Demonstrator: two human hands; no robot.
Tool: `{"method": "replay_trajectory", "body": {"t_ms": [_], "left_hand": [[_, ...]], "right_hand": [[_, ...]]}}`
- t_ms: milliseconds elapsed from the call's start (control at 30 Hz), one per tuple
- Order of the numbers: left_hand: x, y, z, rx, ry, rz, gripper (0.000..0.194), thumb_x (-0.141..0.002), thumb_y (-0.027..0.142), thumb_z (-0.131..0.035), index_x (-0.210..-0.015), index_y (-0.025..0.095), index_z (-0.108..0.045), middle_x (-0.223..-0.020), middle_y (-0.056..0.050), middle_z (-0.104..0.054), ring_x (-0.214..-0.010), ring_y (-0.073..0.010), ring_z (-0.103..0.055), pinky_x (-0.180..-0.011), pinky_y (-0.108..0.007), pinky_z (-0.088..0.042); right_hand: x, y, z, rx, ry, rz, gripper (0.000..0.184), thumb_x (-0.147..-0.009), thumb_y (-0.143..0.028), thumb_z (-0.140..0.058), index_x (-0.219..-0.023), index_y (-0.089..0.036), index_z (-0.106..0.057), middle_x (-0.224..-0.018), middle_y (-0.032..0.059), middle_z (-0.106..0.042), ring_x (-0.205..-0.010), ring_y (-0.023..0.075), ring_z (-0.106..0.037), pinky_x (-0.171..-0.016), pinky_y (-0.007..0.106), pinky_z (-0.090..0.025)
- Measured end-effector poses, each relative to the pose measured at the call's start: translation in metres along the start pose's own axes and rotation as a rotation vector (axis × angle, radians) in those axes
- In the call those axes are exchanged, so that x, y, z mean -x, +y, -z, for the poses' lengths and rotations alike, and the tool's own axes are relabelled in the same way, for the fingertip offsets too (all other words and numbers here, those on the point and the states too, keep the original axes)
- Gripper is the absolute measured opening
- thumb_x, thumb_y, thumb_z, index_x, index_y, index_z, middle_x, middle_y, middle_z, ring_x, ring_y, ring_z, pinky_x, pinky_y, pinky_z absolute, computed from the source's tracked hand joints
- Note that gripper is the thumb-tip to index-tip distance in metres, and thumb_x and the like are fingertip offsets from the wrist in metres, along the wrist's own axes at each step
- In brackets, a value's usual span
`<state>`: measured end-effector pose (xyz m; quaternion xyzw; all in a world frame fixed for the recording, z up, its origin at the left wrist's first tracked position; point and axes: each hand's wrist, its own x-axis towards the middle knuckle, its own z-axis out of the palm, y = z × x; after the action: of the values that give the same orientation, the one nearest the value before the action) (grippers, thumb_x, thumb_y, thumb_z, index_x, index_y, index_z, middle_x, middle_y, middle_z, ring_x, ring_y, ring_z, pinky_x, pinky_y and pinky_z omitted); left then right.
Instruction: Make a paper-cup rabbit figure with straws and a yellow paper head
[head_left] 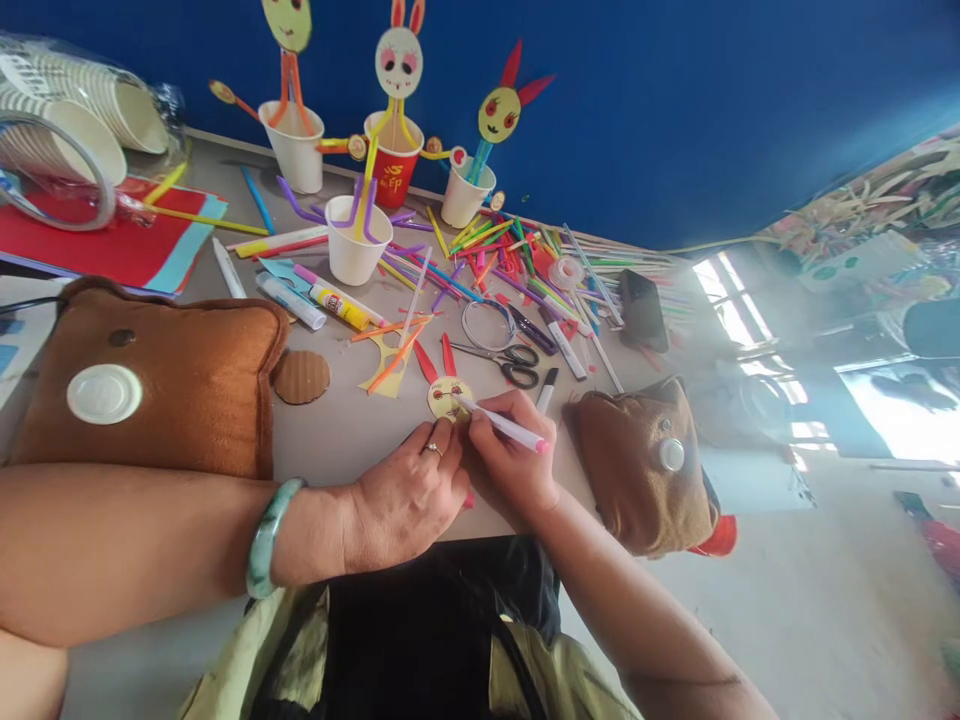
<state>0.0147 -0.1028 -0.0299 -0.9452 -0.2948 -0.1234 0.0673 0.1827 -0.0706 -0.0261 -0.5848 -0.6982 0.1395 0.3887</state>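
Note:
A round yellow paper rabbit face (442,397) with two red ears and drawn eyes lies on the table in front of me. My left hand (409,490), wearing a ring and a green bangle, presses its closed fingers on the face's lower edge. A white marker with a pink end (510,428) is pinched in my right hand (521,450), its tip at the face. Just beyond lie black-handled scissors (517,365). A marker's black cap end (549,388) shows beside my right hand. The lower part of the face is hidden by my fingers.
Paper cups (358,250) with straw figures stand along the blue wall. Cut straws (480,240) are heaped behind the scissors. A brown cushion (172,370) sits left, a smaller brown cushion (641,470) right. A cardboard disc (301,377) and glue stick (341,308) lie nearby.

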Motion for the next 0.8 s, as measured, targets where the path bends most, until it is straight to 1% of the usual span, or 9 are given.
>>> {"method": "replay_trajectory", "body": {"t_ms": [133, 300, 400, 500, 800], "left_hand": [[-0.0005, 0.0001, 0.0005, 0.009, -0.008, 0.016, 0.031, -0.096, 0.035, -0.055, -0.091, 0.007, -0.068, -0.122, -0.027, -0.067, -0.119, -0.0371, -0.061, -0.102, -0.048, -0.043], [-0.0009, -0.0001, 0.001, 0.014, -0.017, 0.005, 0.032, -0.096, 0.035, -0.053, -0.093, 0.007, -0.068, -0.125, -0.029, -0.065, -0.12, -0.0373, -0.061, -0.101, -0.048, -0.043], [-0.0005, 0.0002, 0.0005, 0.014, -0.018, 0.01, 0.032, -0.096, 0.035, -0.054, -0.094, 0.007, -0.068, -0.123, -0.028, -0.066, -0.119, -0.0373, -0.061, -0.101, -0.048, -0.043], [0.0, 0.0006, -0.0004, 0.012, -0.008, 0.01, 0.032, -0.096, 0.034, -0.054, -0.1, 0.005, -0.068, -0.124, -0.029, -0.065, -0.121, -0.0374, -0.06, -0.102, -0.049, -0.042], [0.0009, 0.0, -0.0017, -0.004, 0.002, -0.001, 0.033, -0.096, 0.035, -0.053, -0.102, 0.005, -0.066, -0.121, -0.028, -0.067, -0.119, -0.0377, -0.06, -0.101, -0.049, -0.043]], "right_hand": [[0.0002, 0.0011, -0.0005, 0.01, 0.015, 0.002, 0.005, -0.079, -0.023, -0.06, -0.074, -0.022, -0.06, -0.061, -0.0037, -0.064, -0.05, 0.0109, -0.055, -0.051, 0.022, -0.045], [0.0002, 0.0004, 0.0003, 0.014, 0.044, 0.008, 0.005, -0.079, -0.022, -0.06, -0.074, -0.023, -0.06, -0.062, -0.0037, -0.064, -0.05, 0.0108, -0.055, -0.051, 0.023, -0.045], [0.0002, -0.0002, 0.0012, 0.001, 0.0, 0.038, 0.006, -0.08, -0.023, -0.06, -0.074, -0.023, -0.061, -0.062, -0.0034, -0.066, -0.05, 0.0109, -0.056, -0.05, 0.022, -0.046], [0.0003, -0.0003, 0.0013, 0.004, -0.042, 0.053, 0.007, -0.081, -0.026, -0.06, -0.076, -0.023, -0.062, -0.064, -0.0019, -0.068, -0.051, 0.012, -0.059, -0.05, 0.023, -0.047], [0.0003, -0.0011, -0.0006, -0.013, -0.051, 0.059, 0.005, -0.081, -0.024, -0.062, -0.076, -0.022, -0.062, -0.064, -0.0025, -0.068, -0.051, 0.011, -0.059, -0.051, 0.022, -0.047]]}}
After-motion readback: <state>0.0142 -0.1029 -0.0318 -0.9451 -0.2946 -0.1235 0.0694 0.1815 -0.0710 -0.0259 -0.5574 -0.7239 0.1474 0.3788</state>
